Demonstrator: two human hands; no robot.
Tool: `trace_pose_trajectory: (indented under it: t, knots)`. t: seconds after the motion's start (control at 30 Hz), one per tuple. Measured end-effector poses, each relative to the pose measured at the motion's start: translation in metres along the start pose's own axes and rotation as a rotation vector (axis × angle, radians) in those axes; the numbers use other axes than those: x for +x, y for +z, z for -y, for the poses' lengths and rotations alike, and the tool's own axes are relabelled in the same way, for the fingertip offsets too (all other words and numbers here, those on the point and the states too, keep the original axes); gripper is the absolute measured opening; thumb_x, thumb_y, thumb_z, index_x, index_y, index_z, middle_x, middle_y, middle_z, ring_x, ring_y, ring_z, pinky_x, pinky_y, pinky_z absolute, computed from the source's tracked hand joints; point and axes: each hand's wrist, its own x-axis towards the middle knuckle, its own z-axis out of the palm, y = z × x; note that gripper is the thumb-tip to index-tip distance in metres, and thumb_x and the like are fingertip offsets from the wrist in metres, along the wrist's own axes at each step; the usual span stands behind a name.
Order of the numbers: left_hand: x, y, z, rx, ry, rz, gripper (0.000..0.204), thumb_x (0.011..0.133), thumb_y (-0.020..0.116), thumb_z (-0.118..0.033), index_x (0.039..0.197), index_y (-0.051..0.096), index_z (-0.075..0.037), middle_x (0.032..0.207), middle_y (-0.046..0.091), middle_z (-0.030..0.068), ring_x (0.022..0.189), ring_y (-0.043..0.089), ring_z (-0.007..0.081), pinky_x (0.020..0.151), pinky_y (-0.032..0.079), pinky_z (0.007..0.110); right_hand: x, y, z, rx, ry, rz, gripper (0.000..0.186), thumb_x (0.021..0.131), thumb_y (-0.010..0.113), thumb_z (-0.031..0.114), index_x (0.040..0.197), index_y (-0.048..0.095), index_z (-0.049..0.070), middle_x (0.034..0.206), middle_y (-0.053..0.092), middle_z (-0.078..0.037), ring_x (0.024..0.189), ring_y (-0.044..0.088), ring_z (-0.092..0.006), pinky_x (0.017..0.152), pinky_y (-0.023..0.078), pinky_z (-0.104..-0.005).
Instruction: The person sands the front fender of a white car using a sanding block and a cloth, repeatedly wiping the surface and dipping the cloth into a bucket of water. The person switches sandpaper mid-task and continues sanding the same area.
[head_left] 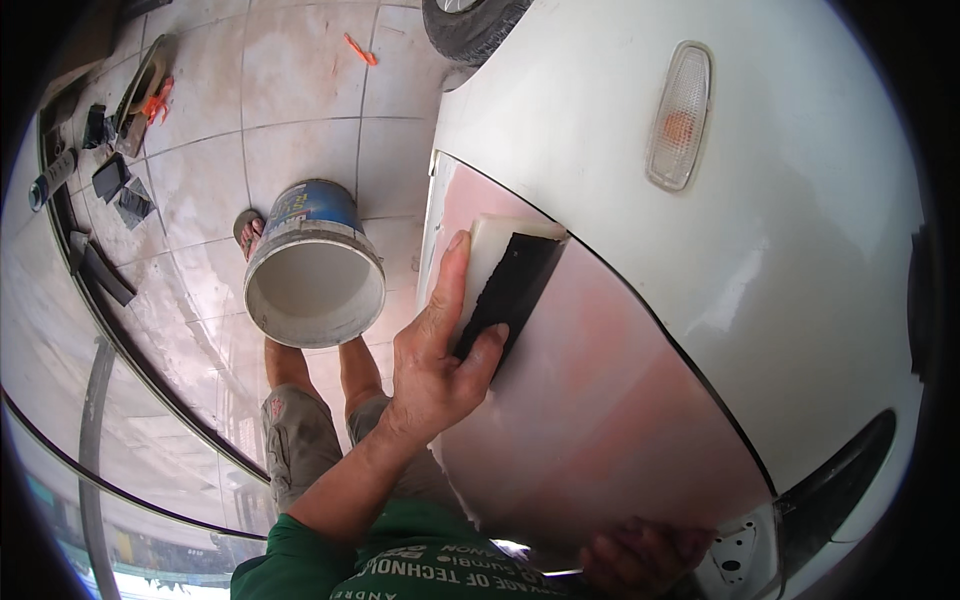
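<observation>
My left hand [432, 365] grips a white sanding block faced with black abrasive paper [510, 285] and presses it flat against a white car door panel [600, 400] with a large pinkish sanded patch. The thumb and fingers wrap the block's lower end. My right hand [645, 555] rests at the door's lower edge near the bottom of the view, partly cut off, its fingers curled on the panel edge.
A blue bucket with a white inside [315, 265] stands on the tiled floor [300, 100] by my knees and sandalled foot [248, 230]. The white fender carries an amber side lamp [680, 115]. A tyre [470, 25] is at the top. Tools and sandpaper pieces [115, 185] lie at left.
</observation>
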Motion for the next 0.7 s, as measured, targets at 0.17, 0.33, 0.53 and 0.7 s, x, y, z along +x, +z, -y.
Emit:
trace_pose_trajectory:
  t: [0.17, 0.33, 0.53, 0.7]
  knots:
    - [0.021, -0.003, 0.068, -0.053, -0.121, -0.093, 0.099, 0.087, 0.070, 0.009, 0.173, 0.026, -0.011, 0.159, 0.056, 0.0261, 0.139, 0.064, 0.0337, 0.112, 0.054, 0.038, 0.008, 0.009, -0.003, -0.001, 0.044, -0.053, 0.018, 0.094, 0.068, 0.027, 0.087, 0.081, 0.017, 0.091, 0.082, -0.004, 0.082, 0.081, -0.0253, 0.083, 0.057, -0.0410]
    - [0.069, -0.021, 0.130, 0.041, -0.304, -0.111, 0.099, 0.087, 0.071, 0.005, 0.174, 0.028, -0.015, 0.145, 0.068, 0.0183, 0.120, 0.070, 0.0254, 0.104, 0.056, 0.034, 0.011, 0.005, -0.002, -0.018, 0.045, -0.024, 0.017, 0.094, 0.069, 0.027, 0.088, 0.081, 0.017, 0.092, 0.082, -0.004, 0.083, 0.081, -0.0252, 0.085, 0.056, -0.0421]
    - [0.057, -0.010, 0.115, -0.012, -0.306, -0.116, 0.101, 0.087, 0.073, 0.000, 0.174, 0.025, -0.016, 0.155, 0.061, 0.0243, 0.127, 0.071, 0.0336, 0.104, 0.057, 0.038, 0.007, 0.004, 0.001, -0.033, 0.066, -0.006, 0.016, 0.093, 0.071, 0.027, 0.088, 0.082, 0.017, 0.093, 0.082, -0.004, 0.085, 0.081, -0.0251, 0.087, 0.055, -0.0434]
    - [0.015, 0.006, 0.027, -0.019, -0.118, -0.087, 0.099, 0.087, 0.067, 0.010, 0.174, 0.021, -0.005, 0.156, 0.056, 0.0247, 0.138, 0.060, 0.0307, 0.115, 0.050, 0.038, 0.012, 0.001, 0.003, -0.045, 0.114, 0.000, 0.015, 0.093, 0.072, 0.027, 0.089, 0.082, 0.017, 0.094, 0.082, -0.004, 0.086, 0.080, -0.0249, 0.088, 0.054, -0.0445]
